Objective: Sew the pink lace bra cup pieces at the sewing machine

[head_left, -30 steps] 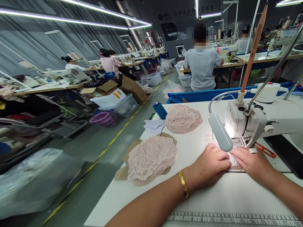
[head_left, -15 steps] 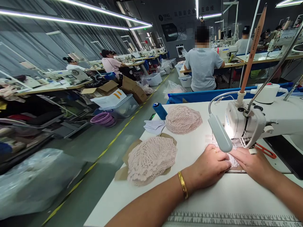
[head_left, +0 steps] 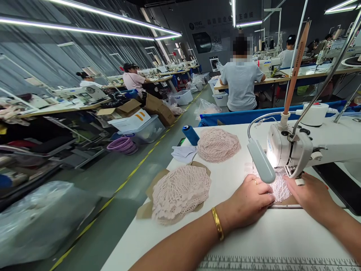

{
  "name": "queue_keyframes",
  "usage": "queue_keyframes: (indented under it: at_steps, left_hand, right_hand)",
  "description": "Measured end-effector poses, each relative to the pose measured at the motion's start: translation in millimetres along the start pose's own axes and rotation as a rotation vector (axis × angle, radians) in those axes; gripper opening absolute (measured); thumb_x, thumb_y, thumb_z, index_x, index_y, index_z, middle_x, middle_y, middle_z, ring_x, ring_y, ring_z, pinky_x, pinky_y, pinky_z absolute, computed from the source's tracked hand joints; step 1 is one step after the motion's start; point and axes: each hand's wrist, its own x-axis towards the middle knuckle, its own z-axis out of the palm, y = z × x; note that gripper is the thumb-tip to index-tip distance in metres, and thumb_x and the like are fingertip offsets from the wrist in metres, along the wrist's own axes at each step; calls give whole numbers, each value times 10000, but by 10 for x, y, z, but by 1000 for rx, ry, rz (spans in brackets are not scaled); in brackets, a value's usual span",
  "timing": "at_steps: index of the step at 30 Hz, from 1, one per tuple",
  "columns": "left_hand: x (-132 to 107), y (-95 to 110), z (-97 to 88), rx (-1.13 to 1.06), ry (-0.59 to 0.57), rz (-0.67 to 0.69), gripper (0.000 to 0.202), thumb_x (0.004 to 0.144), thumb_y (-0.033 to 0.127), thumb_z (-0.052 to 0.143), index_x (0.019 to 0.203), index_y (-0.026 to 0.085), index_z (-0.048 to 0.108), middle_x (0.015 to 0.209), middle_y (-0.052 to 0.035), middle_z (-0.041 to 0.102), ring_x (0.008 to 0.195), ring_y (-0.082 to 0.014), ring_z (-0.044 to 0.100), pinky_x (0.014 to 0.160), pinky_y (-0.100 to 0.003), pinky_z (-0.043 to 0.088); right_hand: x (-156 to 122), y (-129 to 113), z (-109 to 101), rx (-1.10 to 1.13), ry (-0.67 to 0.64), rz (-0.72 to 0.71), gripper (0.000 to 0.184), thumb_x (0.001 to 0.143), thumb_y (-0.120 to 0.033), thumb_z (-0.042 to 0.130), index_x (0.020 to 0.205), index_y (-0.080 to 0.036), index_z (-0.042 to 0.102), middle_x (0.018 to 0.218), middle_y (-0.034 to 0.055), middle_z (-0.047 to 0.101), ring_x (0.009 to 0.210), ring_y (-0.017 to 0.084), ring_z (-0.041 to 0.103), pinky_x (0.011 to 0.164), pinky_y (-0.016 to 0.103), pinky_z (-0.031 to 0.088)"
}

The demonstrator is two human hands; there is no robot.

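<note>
A pale, net-like piece of lace fabric lies under the lit needle area of a white sewing machine. My left hand is closed at its left edge, fingers curled and pressed down on it. Across the lace, my right hand has its thumb side on the right edge, close to the presser foot; some of its fingers are hidden behind machine parts. A grey lamp head hangs just above my left fingers and covers part of the lace.
Two pinkish lace stacks, one nearer and one farther, lie to the left. A blue thread cone and white cut pieces sit beside them. A dark phone-like slab lies right; a ruler runs along the front.
My right hand has shifted right, away from my left hand, and more lace now shows between them. The red-orange tool by the right hand is now mostly covered. My left hand stays nearly in place.
</note>
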Motion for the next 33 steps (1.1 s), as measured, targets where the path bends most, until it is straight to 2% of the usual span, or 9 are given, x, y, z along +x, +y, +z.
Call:
queue_keyframes:
  at_steps: [3, 7, 11, 13, 16, 18, 20, 27, 33]
  left_hand:
    - [-8, 0, 3, 8, 11, -5, 124, 1002, 157, 595, 996, 197, 712, 1227, -48, 755, 1022, -212, 665, 910, -372, 507]
    - [0, 7, -4, -11, -8, -3, 95, 1000, 159, 604, 989, 198, 690, 1347, -64, 731, 1164, -242, 675, 1004, -404, 505]
    - [19, 9, -16, -46, -48, -3, 117, 1024, 156, 570, 1038, 204, 676, 1290, -61, 758, 1147, -229, 699, 1037, -406, 494]
    - [21, 4, -13, -54, -46, -4, 116, 1024, 158, 569, 1037, 206, 675, 1295, -58, 758, 1149, -230, 699, 1044, -409, 489]
    - [17, -8, -2, -60, -47, 1, 116, 1028, 169, 567, 1036, 207, 675, 1305, -58, 756, 1155, -234, 691, 1049, -412, 485]
    - [14, -14, 3, -61, -52, 4, 123, 1035, 175, 556, 1046, 208, 674, 1310, -63, 753, 1150, -235, 692, 1042, -409, 486]
    - [12, -17, 5, -55, -60, 6, 130, 1037, 178, 550, 1061, 211, 673, 1309, -75, 750, 1131, -232, 698, 1032, -406, 488]
    - [5, -21, 15, -25, -61, 14, 152, 1037, 182, 541, 1099, 223, 674, 1290, -102, 743, 1045, -229, 704, 1000, -410, 497]
    - [2, -26, 26, -25, -54, 17, 155, 1037, 187, 539, 1093, 223, 679, 1263, -103, 743, 1025, -228, 697, 994, -408, 498]
  right_hand:
    - [-59, 206, -25, -20, -30, 10, 312, 985, -131, 441, 786, -216, 665, 707, 65, 613, 677, 231, 581, 679, 334, 386]
    - [-158, 536, 39, -44, -49, 61, 245, 1037, -252, 450, 1046, -180, 684, 991, 144, 705, 921, 325, 668, 783, 398, 492]
    - [-230, 664, 109, -55, -78, 105, 305, 1075, -233, 372, 1024, -175, 667, 956, 144, 717, 857, 312, 693, 772, 420, 521]
    - [-233, 643, 61, -4, -135, 223, 336, 1085, -249, 326, 1041, -188, 653, 925, 132, 724, 810, 303, 698, 723, 406, 513]
    - [-188, 533, -101, 373, -367, 397, 367, 1120, -402, 278, 1149, -240, 606, 810, 46, 710, 675, 254, 674, 628, 348, 491]
    - [-137, 414, -205, 639, -499, 437, 370, 1118, -512, 312, 1253, -276, 563, 856, 19, 731, 737, 248, 701, 672, 331, 515]
    - [-89, 279, -254, 740, -545, 444, 380, 1089, -567, 401, 1304, -290, 548, 949, 26, 761, 849, 266, 730, 741, 341, 530]
    - [-91, 5, -38, 459, -468, 434, 359, 1072, -469, 395, 1037, -248, 675, 1047, 97, 799, 877, 310, 748, 679, 359, 481]
    - [-66, -39, 46, 378, -425, 413, 373, 1055, -477, 462, 1074, -226, 737, 959, 101, 813, 808, 298, 763, 642, 343, 495]
